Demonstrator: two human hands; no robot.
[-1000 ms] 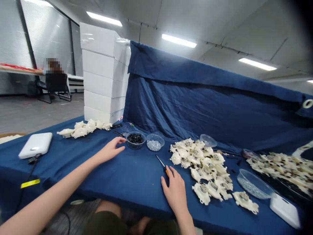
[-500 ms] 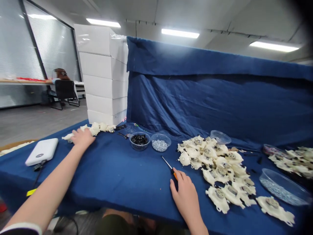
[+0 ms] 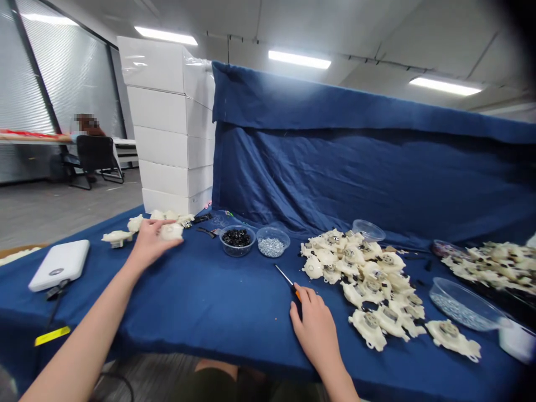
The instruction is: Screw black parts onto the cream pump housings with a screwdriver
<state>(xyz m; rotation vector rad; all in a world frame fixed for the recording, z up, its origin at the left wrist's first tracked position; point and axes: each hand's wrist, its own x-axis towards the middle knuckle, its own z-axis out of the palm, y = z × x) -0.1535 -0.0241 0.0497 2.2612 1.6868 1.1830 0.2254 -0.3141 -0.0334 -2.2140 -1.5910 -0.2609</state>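
Observation:
My left hand (image 3: 148, 241), at the left back of the table, grips a cream plastic housing (image 3: 171, 231) between thumb and fingers. Several more cream housings (image 3: 118, 239) lie around and behind it. My right hand (image 3: 315, 322) rests on the table with its fingers curled over a screwdriver (image 3: 286, 275). The thin metal shaft points away to the left, and a bit of orange and black handle shows at the fingertips; the palm hides the rest. Right of this hand spreads a large heap of cream housings (image 3: 371, 273) with metal parts fitted in them.
Two clear tubs stand mid-table, one with black pieces (image 3: 237, 238), one with small silvery screws (image 3: 271, 246). A white power bank (image 3: 61, 265) with a cable lies left. White boxes (image 3: 165, 123) are stacked behind. A screw-filled container (image 3: 464, 304) sits right. Someone sits far left.
My left hand has lifted a cream housing from the group at the left and moved slightly right with it. My right hand stays over the screwdriver. The view has shifted a little.

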